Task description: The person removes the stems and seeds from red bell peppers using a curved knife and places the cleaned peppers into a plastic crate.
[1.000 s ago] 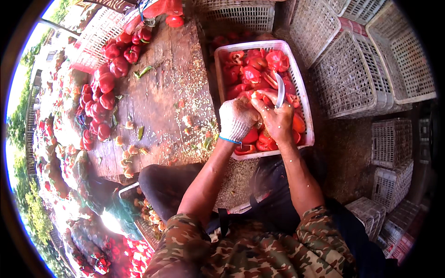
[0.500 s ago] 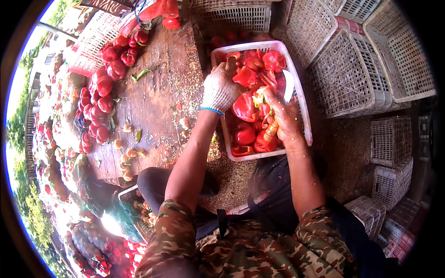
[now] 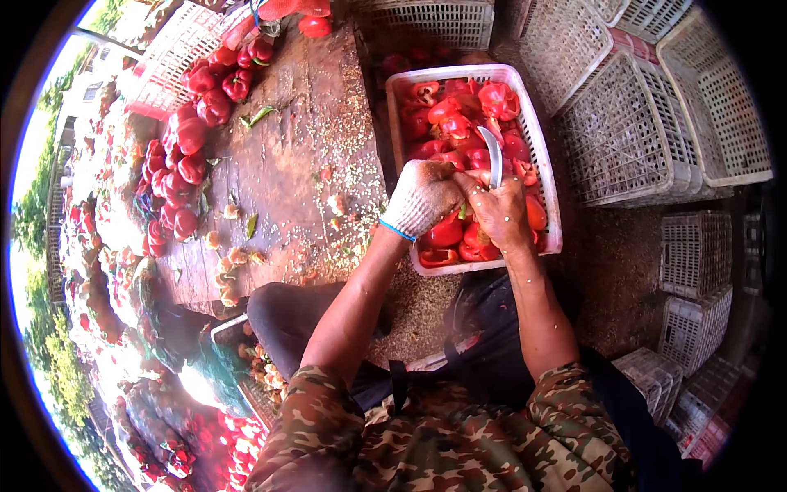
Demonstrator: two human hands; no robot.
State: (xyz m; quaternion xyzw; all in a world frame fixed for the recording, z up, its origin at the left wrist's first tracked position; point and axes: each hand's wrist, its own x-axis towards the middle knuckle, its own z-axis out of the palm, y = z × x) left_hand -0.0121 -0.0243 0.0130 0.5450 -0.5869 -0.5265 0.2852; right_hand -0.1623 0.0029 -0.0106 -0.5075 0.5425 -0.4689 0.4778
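Observation:
My left hand [image 3: 422,199], in a white knitted glove with a blue cuff edge, is closed over the near left part of a crate of peppers. What it holds, if anything, is hidden. Its fingers meet those of my bare right hand [image 3: 500,211]. That hand is closed round a knife; the curved blade [image 3: 493,154] points away from me and the handle is covered by my fingers. Beneath both hands, cut red bell peppers [image 3: 456,127] fill the pale plastic crate [image 3: 548,197]. A bit of green shows just below the fingers.
Left of the crate, a wooden table [image 3: 283,164] carries scattered seeds, cut cores [image 3: 226,275] and a pile of whole red peppers [image 3: 185,135]. Stacked plastic crates [image 3: 619,135] stand at the right. A box of cores [image 3: 266,381] sits by my left knee.
My left hand has come back toward me and to the right, off the far pepper pieces, to meet the right hand. The knife blade has swung upright. The pale core at my right fingers is hidden now.

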